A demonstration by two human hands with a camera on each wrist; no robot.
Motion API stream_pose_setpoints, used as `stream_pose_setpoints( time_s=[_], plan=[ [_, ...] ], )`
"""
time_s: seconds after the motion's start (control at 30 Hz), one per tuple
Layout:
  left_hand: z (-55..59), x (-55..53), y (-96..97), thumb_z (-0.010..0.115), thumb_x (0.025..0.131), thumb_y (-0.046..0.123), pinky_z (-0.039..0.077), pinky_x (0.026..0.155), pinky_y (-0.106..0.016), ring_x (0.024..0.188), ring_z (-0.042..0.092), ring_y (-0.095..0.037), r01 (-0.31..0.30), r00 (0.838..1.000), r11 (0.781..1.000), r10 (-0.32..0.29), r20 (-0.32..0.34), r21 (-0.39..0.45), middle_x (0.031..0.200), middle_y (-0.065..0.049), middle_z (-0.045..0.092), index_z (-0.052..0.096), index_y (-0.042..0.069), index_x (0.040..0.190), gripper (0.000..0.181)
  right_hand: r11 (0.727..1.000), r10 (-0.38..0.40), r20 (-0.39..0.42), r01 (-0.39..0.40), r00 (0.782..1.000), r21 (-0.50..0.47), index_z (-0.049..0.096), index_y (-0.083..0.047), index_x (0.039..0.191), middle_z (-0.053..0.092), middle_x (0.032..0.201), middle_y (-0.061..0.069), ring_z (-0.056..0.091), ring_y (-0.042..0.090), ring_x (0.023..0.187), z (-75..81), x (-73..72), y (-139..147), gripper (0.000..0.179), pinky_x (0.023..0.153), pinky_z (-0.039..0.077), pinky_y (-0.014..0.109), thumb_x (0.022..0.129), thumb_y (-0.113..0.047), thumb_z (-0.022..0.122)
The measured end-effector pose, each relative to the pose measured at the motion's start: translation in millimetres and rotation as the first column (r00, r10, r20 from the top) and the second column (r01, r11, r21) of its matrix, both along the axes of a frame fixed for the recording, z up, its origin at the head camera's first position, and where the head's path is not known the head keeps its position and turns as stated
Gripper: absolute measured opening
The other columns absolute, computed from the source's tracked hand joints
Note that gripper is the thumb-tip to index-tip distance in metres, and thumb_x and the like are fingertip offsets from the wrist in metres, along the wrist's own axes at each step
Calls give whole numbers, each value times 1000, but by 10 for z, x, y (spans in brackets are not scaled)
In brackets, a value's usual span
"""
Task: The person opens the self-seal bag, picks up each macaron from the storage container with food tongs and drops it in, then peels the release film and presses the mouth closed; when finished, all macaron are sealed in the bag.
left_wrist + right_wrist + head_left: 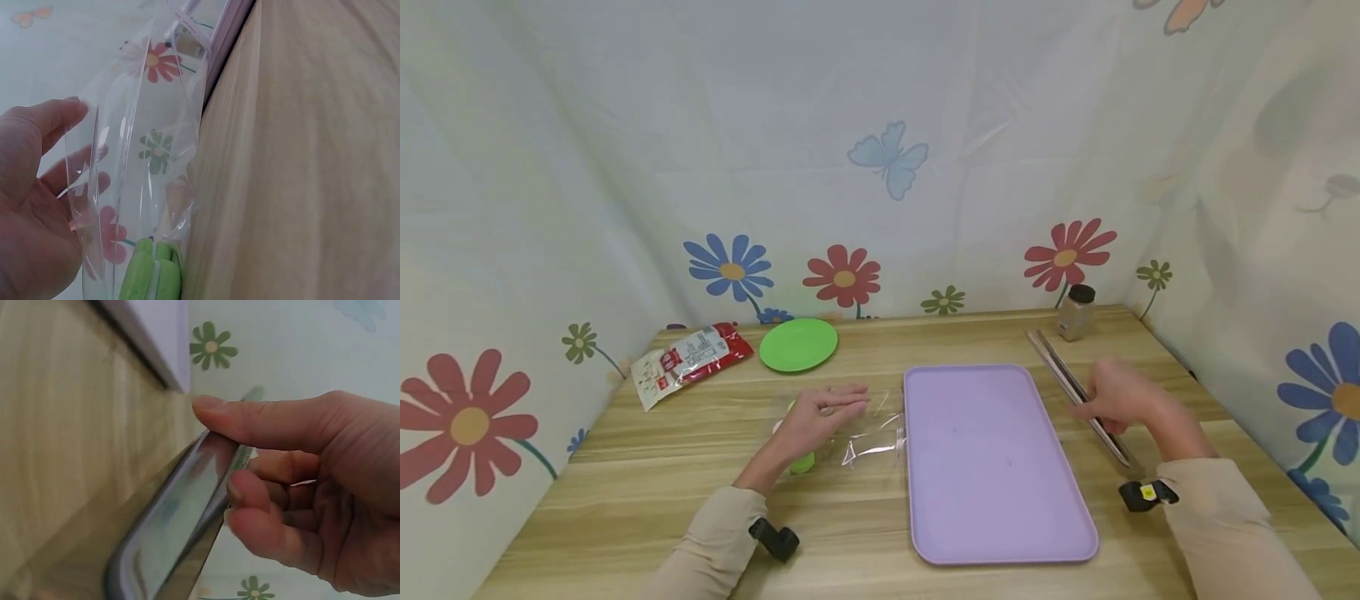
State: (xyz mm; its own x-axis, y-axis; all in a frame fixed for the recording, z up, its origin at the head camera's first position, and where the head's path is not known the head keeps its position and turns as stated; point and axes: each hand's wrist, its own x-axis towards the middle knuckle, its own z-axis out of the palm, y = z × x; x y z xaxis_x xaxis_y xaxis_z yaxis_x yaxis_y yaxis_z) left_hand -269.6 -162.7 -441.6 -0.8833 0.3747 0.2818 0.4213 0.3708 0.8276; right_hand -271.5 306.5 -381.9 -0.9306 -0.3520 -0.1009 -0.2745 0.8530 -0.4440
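My left hand point(820, 423), fingers mostly straight, lies over a clear plastic bag point(874, 450). In the left wrist view some fingers show through the plastic, with the thumb at its edge. Light-green rounded pieces with a white layer point(150, 275) sit at the bag's near end; my hand partly covers them in the head view. On the right, my right hand point(1123, 396) pinches long metal tongs point(1060, 369) near their middle, thumb on one side and curled fingers on the other. Their bent end point(128, 569) points toward me.
A lilac tray point(992, 467) lies between my hands. Behind the left hand are a green plate point(798, 345) and a red and white packet point(691, 360). A small jar with a black lid point(1076, 314) stands at the back right. Printed curtains surround the table point(850, 533).
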Motion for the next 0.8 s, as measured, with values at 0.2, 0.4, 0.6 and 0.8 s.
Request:
stream_pose_setpoints(
  time_s=[0.2,0.4,0.6,0.8],
  plan=[
    [10,0,2,68,97,31,11,121,-54,135,49,-24,-2,1000,1000,3,5,-13,138,-9,61,73,5,120,35,998,-33,126,26,991,56,58,-4,53,56,43,1,60,16,39,-132,-16,80,42,46,54,30,83,-21,82],
    [17,11,-6,67,97,31,11,121,-54,136,49,-24,-1,1000,1000,1,3,-19,138,-11,60,72,5,120,35,997,-69,147,63,987,47,53,-6,56,55,44,3,59,15,39,-193,-16,77,41,44,54,31,80,-21,83],
    [28,-4,12,68,97,30,12,121,-54,135,50,-25,7,1000,1000,-7,0,-14,138,-11,60,72,5,120,34,994,-92,154,83,984,70,54,-4,64,57,52,8,59,15,41,-212,-7,84,39,44,54,31,81,-22,83],
    [12,-6,17,69,97,25,12,122,-52,134,50,-27,-6,1000,1000,6,1,-3,136,-11,61,73,5,119,30,988,-130,152,115,980,103,56,-4,66,56,53,7,59,17,43,-216,-10,60,40,45,55,32,80,-28,86]
  ],
)
